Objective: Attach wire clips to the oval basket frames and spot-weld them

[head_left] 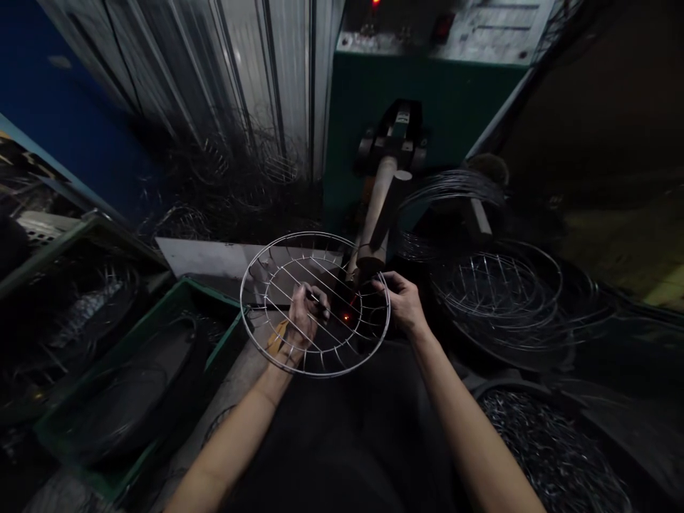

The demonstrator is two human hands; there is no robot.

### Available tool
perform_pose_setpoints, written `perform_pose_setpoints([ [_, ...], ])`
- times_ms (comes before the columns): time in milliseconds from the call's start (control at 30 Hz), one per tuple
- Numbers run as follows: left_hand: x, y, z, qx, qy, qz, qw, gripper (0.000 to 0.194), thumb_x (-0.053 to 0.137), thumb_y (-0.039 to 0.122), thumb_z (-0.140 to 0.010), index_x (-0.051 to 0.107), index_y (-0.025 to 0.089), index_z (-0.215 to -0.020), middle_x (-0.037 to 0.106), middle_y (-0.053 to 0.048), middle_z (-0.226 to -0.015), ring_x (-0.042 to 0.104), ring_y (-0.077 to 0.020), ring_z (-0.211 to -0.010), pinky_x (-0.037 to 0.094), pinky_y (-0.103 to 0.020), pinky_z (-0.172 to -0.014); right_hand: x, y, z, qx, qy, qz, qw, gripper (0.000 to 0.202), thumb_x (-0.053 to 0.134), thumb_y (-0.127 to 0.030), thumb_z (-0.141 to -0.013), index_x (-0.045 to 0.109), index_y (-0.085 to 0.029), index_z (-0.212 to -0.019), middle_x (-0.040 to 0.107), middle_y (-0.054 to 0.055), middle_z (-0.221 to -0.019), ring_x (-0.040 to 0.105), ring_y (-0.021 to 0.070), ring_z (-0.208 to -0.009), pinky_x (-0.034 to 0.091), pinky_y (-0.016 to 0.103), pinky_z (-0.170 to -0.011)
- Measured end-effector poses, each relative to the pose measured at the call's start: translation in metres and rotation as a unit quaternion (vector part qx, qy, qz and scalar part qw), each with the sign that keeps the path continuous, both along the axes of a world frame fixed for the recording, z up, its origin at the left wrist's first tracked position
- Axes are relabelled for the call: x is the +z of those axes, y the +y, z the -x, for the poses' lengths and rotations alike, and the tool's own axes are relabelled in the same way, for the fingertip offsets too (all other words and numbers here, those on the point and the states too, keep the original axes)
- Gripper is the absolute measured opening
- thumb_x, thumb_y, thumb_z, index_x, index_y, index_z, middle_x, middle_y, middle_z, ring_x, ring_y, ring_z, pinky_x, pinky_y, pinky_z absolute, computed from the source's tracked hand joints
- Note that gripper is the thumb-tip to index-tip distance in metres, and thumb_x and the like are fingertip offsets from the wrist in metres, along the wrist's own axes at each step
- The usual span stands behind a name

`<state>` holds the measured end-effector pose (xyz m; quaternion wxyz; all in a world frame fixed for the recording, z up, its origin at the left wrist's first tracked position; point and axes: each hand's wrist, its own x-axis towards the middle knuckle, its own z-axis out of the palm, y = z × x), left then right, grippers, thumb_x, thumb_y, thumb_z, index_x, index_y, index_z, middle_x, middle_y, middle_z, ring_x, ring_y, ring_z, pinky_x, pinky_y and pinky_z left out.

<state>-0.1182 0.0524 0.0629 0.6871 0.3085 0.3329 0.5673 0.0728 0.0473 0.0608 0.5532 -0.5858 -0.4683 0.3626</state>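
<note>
A round wire rack (pixel 315 374), with an outer ring, a smaller inner ring and straight cross wires, is in front of me under the machine's arm. My right hand (pixel 402 299) pinches its outer rim on the right, close to the tip of a thick metal cylinder (pixel 379 206). My left hand (pixel 307 313) appears through the cross wires, its fingers curled; what they hold is too dark to make out. A small orange glow (pixel 346 318) shows near the inner ring's right side.
A green machine (pixel 454 100) with a control panel stands ahead. To the right, wire rings (pixel 491 285) are piled above a tub of small metal pieces (pixel 545 442). Green crates (pixel 187 285) lie at left. Tangled wire (pixel 240 171) heaps against a corrugated wall (pixel 224 64).
</note>
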Motion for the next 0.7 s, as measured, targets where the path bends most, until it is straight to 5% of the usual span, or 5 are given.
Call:
perform_pose_setpoints([
  [333,-0.034,0.003,0.009,-0.049,-0.029,-0.022,0.998,0.025,0.046,0.045,-0.084,0.037,0.022,-0.079,0.055,0.005,-0.064,0.053,-0.0095,-0.046,0.04,-0.019,-0.041,-0.015,0.0,-0.006,-0.001,0.0,0.005,1.0,0.03,0.069,-0.044,-0.066,0.064,-0.018,-0.08,0.064,0.0,-0.074,0.056,0.0137,-0.068,0.045,0.027,-0.065],
  [467,-0.025,0.004,0.019,-0.103,-0.02,-0.044,0.994,0.027,0.054,0.043,-0.08,0.04,0.02,-0.079,0.057,0.003,-0.066,0.052,-0.0076,-0.046,0.041,-0.018,-0.043,-0.013,-0.016,-0.006,0.004,0.006,-0.007,1.0,0.033,0.072,-0.042,-0.064,0.064,-0.021,-0.088,0.066,0.002,-0.082,0.06,0.0157,-0.075,0.047,0.029,-0.07],
  [700,-0.003,-0.007,0.007,-0.038,0.014,-0.017,0.999,0.027,0.051,0.043,-0.079,0.039,0.02,-0.076,0.057,0.005,-0.065,0.051,-0.0068,-0.042,0.041,-0.017,-0.038,-0.011,-0.012,-0.005,0.009,0.002,-0.022,1.0,0.031,0.071,-0.043,-0.065,0.062,-0.02,-0.083,0.064,0.001,-0.079,0.058,0.0141,-0.073,0.047,0.029,-0.07],
])
